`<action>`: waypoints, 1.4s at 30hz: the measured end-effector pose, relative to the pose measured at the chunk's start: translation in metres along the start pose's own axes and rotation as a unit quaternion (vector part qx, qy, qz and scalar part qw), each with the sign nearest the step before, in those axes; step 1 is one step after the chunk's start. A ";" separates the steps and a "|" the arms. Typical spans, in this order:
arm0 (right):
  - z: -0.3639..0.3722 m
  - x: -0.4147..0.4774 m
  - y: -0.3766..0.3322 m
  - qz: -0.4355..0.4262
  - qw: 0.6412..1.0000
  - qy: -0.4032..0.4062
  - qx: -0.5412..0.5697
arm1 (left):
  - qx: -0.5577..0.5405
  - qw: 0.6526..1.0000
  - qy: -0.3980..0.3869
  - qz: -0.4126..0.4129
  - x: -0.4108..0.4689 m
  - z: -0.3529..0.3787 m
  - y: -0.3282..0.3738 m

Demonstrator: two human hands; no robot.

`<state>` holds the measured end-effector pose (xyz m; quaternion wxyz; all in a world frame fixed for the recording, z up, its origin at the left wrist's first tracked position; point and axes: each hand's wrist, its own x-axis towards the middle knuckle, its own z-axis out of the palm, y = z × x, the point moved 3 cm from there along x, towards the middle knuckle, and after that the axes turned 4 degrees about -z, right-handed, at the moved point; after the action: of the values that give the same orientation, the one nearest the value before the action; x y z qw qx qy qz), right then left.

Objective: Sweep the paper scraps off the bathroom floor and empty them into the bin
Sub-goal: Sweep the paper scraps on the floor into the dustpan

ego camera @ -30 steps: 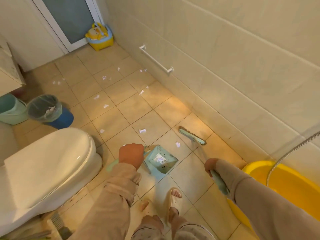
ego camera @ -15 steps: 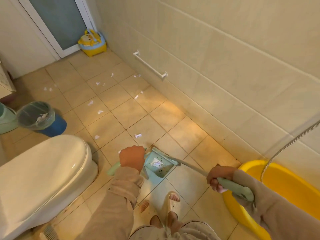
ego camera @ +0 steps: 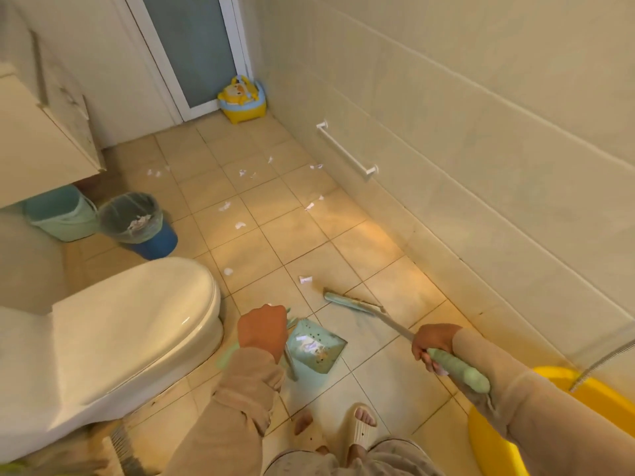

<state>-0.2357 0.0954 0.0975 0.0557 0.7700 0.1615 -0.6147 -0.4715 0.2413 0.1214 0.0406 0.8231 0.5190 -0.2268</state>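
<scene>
My left hand [ego camera: 264,330] grips the handle of a pale green dustpan [ego camera: 316,348] that rests on the tiled floor with a few paper scraps inside. My right hand [ego camera: 432,341] holds the green handle of a broom, whose head [ego camera: 354,303] lies on the floor just beyond the pan. One white paper scrap [ego camera: 305,279] lies right in front of the broom head, another [ego camera: 228,271] is near the toilet, and several more [ego camera: 240,225] are scattered farther up the floor. The blue bin [ego camera: 137,225], lined with a clear bag, stands at the left.
A white toilet [ego camera: 113,334] fills the left foreground. A green bucket [ego camera: 62,214] sits beside the bin under a cabinet. A yellow basin [ego camera: 563,424] is at my right, a child's potty [ego camera: 243,98] by the door, and a towel rail [ego camera: 345,152] on the tiled wall.
The broom head has swung out of the dustpan and now lies on the floor beyond it, near a scrap. My left hand and the pan stayed in place.
</scene>
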 end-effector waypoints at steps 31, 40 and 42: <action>-0.101 0.056 -0.170 -0.104 0.980 0.034 -0.166 | -0.155 0.938 -0.062 -0.304 0.020 0.004 -0.067; -0.078 0.102 -0.210 -0.132 0.961 0.011 -0.242 | -0.162 0.920 -0.096 -0.344 0.027 0.004 -0.059; -0.063 0.104 -0.200 -0.094 0.965 -0.005 -0.246 | -0.158 0.920 -0.096 -0.346 0.030 0.002 -0.061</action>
<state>-0.2203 0.3209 0.0347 0.1864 0.7111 0.3790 -0.5621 -0.5144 0.2940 0.1172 0.1385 0.5498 0.7938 -0.2199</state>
